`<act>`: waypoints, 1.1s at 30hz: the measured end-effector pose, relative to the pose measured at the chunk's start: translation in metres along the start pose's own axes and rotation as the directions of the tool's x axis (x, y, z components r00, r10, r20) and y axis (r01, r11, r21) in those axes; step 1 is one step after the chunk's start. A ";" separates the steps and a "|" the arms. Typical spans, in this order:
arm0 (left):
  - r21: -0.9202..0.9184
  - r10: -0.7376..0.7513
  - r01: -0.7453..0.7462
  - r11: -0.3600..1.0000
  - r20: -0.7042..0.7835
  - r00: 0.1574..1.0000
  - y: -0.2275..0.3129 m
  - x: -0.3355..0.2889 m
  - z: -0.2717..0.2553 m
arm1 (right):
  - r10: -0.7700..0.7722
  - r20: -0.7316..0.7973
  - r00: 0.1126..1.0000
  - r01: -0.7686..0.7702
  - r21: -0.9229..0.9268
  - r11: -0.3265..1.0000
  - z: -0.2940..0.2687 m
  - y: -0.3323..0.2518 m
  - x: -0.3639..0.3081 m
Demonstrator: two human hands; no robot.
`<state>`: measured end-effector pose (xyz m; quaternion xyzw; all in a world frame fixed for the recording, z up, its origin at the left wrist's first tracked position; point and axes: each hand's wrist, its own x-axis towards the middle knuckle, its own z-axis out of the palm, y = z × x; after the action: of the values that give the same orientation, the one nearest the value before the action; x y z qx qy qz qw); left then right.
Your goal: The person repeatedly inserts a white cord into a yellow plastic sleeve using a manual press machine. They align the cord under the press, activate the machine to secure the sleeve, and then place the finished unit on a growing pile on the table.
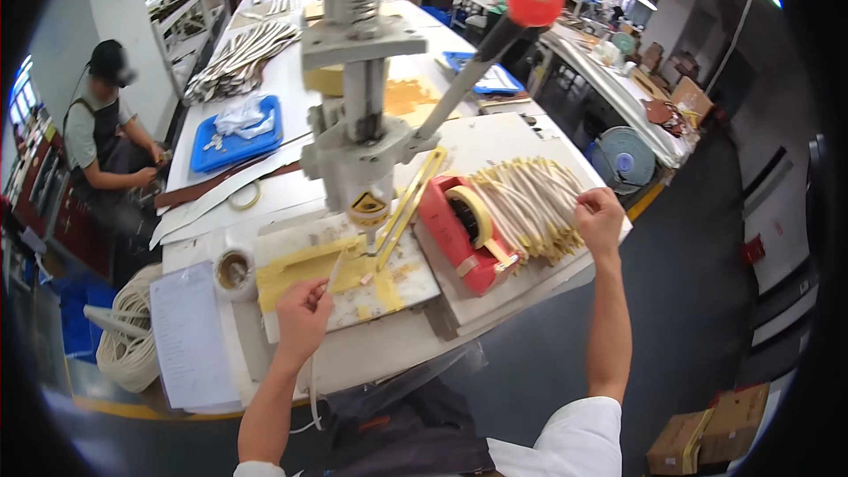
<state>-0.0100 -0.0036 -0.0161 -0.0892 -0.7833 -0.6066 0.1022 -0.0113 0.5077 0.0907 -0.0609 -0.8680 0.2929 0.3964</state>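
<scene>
My left hand (303, 314) is closed in a pinch on a thin cream cord (337, 270). One end of the cord points up over the taped work board (411, 278), and its tail hangs below my wrist past the table edge. Just above the board stands a grey hand press (358, 146) with a red-knobbed lever (533, 0). At the right, my right hand (601, 221) has its fingers curled closed beside a bundle of cream cords (530, 203); what they hold, if anything, is hidden. A red tape dispenser (464, 234) with yellowish tape sits between the press and the bundle.
Left of the board are a stained cup (234, 272), a paper sheet (190, 336) and a coil of cream cord (131, 336). A blue tray (237, 134) lies farther back. A person (110, 128) in a cap works at the left. Cardboard boxes (711, 431) stand at lower right.
</scene>
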 end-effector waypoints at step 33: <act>0.559 0.043 -0.069 0.826 0.060 0.997 0.062 -0.038 -0.135 | -0.468 0.515 0.719 0.213 0.478 0.852 0.164 -0.189 -0.151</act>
<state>0.0501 -0.1193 0.0637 -0.0917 -0.9260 -0.3446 0.1242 -0.0036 0.2257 0.0129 0.2808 -0.8690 0.3812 0.1442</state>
